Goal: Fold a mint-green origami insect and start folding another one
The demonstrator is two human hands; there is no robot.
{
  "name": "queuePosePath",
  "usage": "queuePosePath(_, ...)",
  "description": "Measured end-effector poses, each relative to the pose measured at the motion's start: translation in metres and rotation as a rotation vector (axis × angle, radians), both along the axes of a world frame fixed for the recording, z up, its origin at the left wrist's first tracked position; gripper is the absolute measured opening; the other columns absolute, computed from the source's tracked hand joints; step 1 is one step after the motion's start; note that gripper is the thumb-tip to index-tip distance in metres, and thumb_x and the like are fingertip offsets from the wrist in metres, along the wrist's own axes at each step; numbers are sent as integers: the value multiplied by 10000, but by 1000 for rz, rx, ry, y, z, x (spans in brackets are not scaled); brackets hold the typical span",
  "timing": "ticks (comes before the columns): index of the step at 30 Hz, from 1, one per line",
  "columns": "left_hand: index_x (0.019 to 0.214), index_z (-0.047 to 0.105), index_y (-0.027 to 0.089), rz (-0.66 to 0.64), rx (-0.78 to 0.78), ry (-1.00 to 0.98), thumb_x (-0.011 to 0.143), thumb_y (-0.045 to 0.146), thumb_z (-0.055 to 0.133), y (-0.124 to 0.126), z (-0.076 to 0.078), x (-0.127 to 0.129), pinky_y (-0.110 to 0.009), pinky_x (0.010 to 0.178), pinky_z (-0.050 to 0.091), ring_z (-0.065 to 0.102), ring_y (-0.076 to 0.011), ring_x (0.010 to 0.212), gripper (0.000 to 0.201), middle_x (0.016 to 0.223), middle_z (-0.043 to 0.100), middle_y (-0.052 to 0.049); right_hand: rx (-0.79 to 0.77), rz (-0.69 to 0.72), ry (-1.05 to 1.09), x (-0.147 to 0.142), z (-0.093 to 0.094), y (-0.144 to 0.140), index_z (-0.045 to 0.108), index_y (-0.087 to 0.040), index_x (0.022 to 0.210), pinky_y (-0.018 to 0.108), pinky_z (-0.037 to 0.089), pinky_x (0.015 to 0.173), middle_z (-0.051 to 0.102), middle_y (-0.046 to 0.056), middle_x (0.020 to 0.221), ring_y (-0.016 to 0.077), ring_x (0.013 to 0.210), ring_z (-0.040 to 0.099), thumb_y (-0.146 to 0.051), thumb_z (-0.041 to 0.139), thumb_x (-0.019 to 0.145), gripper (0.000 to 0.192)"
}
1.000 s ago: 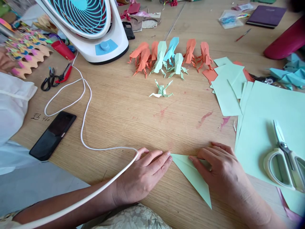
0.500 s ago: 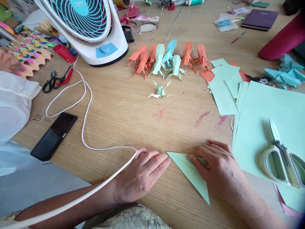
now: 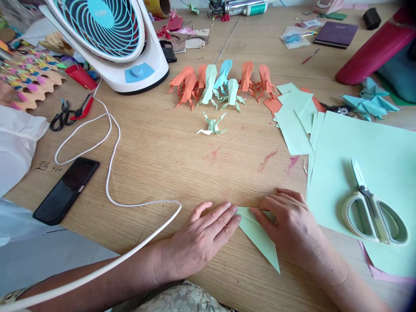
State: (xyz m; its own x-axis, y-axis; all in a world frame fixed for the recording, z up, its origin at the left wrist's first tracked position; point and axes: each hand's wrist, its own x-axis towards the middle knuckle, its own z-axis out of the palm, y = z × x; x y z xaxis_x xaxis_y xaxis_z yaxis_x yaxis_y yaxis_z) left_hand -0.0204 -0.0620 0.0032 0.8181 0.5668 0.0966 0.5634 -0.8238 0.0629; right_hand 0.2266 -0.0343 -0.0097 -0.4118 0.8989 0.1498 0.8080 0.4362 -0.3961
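Note:
A light green sheet of paper, folded into a triangle, lies on the wooden table before me. My left hand rests flat with its fingers stretched out, and its fingertips touch the paper's left corner. At the upper right edge, my right hand has its fingers curled on the fold, thumb on top. Part of that edge is hidden under the right hand. Further back sits a small green origami frog, with several orange, blue and green paper figures standing behind it.
White-handled scissors lie on large green sheets at the right, near smaller cut pieces. A white cable crosses the left side past a phone. A fan stands behind, and another person's white sleeve shows at left.
My left hand has slid right, and its fingertips now cover the paper's left corner. The right hand keeps its hold. The whole view has shifted slightly.

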Motion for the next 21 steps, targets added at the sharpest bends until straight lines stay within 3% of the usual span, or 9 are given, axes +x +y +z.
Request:
queuePosePath(7,1410,471,133,54,14,3,1008,378,455,-2,-3,8,-430,1148,253,420,-208,1362,472,1459,515,-101,-4,3,10,-2,4,1,486,-215,635,333,384,833,565,-22,570,153,585,539,-223,527,926,294)
queuePosePath(13,1407,471,136,67,-10,-5,1001,431,453,-2,-4,9,-454,1180,142,390,-209,1367,502,1463,514,-85,-2,-21,-6,-4,6,0,460,-218,649,328,379,796,549,-16,587,168,617,530,-227,533,927,287)
queuePosePath(18,1417,464,144,76,-22,30,975,493,480,-3,-5,9,-466,1160,199,361,-234,1393,563,1484,489,-91,13,-42,-15,-3,6,-1,482,-219,709,324,382,809,575,-11,613,177,655,560,-220,538,917,216)
queuePosePath(21,1435,445,146,74,-17,63,965,500,496,-4,-5,10,-443,1144,254,301,-240,1435,591,1546,400,-74,16,-38,-38,-3,6,-1,495,-218,723,325,378,807,584,-9,616,181,654,560,-225,537,919,201)
